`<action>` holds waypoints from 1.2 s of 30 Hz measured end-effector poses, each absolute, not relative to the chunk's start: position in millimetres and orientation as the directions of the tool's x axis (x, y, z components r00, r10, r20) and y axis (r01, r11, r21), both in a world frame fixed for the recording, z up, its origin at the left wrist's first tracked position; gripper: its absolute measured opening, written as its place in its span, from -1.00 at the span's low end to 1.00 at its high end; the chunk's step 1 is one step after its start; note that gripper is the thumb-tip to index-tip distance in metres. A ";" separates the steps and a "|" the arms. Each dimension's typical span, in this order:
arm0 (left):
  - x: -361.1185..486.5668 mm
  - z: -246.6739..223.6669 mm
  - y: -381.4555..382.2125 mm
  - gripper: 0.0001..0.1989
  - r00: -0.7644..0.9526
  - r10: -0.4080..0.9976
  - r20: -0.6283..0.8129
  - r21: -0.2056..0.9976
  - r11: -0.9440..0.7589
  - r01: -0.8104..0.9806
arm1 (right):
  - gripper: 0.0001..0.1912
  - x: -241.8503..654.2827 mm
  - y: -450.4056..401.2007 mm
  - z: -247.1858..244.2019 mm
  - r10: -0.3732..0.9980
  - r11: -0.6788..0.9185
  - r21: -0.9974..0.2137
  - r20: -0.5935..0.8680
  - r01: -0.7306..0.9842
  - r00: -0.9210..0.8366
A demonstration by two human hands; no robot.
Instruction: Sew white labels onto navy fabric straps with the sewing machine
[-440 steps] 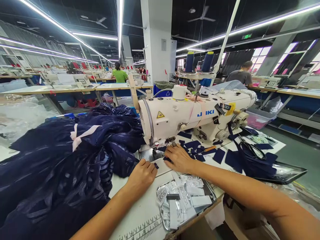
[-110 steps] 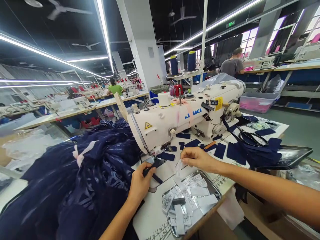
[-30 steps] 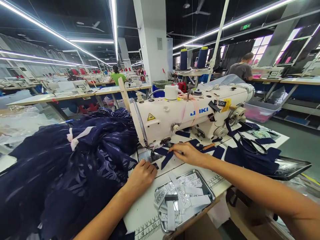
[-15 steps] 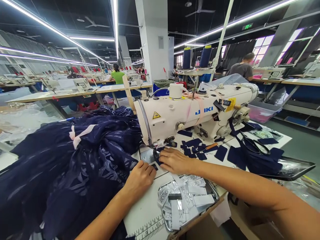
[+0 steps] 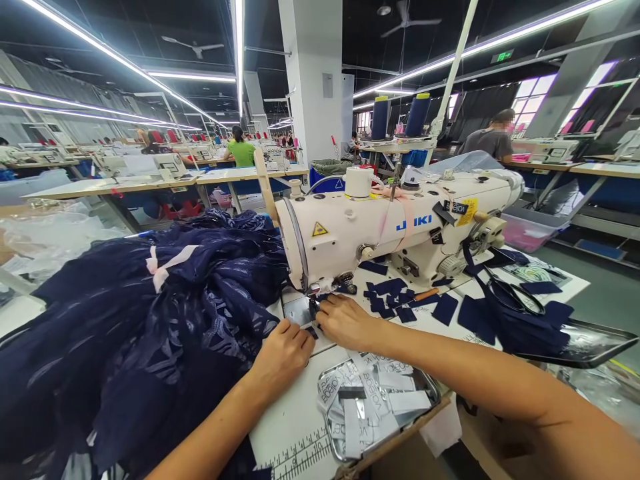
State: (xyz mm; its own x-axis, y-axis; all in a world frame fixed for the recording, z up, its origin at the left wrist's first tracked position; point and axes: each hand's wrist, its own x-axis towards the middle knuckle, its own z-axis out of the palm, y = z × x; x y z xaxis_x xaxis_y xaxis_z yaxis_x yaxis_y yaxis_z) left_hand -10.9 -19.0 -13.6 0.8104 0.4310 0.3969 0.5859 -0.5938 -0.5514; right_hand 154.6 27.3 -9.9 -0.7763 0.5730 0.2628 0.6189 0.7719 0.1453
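A white sewing machine (image 5: 345, 233) stands across the table, its presser foot (image 5: 314, 307) low over the metal plate (image 5: 296, 311). My right hand (image 5: 345, 323) is just right of the foot, fingers bent and pressed together on a piece of navy fabric that they mostly cover. Left and nearer to me, my left hand (image 5: 285, 350) is closed, knuckles up, at the edge of the navy garment (image 5: 200, 293); its fingertips and their hold on the cloth are largely hidden. A small dark bit of fabric (image 5: 312, 333) shows between the hands.
A metal tray (image 5: 333, 443) of white printed labels (image 5: 367, 393) sits close below my right hand. Navy fabric scraps (image 5: 395, 293) and an orange-handled tool (image 5: 426, 294) lie beyond it. Scissors (image 5: 515, 293) rest farther right near a dark tray (image 5: 600, 343). Other people work behind.
The whole view has shifted slightly to the right and down. My right fingers have moved slightly closer around the presser foot; my left hand keeps nearly the same pose.
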 end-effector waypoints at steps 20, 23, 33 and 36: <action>-2.1 -17.9 -13.0 -0.75 0.776 0.399 0.488 -0.510 -0.591 0.625 | -0.86 154.8 41.0 -21.4 0.729 0.681 -0.397 0.278 0.616 -0.626; -1.5 -18.0 -12.7 -0.72 0.784 0.411 0.465 -0.514 -0.596 0.617 | -0.86 154.8 41.4 -22.5 0.741 0.667 -0.407 0.276 0.624 -0.612; 0.6 -15.8 -14.0 -0.71 0.780 0.511 0.360 -0.476 -0.619 0.625 | -0.86 152.1 36.6 -20.6 0.760 0.643 -0.461 0.285 0.612 -0.584; 1.0 -15.4 -13.2 -0.72 0.786 0.527 0.323 -0.461 -0.638 0.617 | -0.84 152.5 37.3 -20.8 0.776 0.618 -0.512 0.271 0.597 -0.570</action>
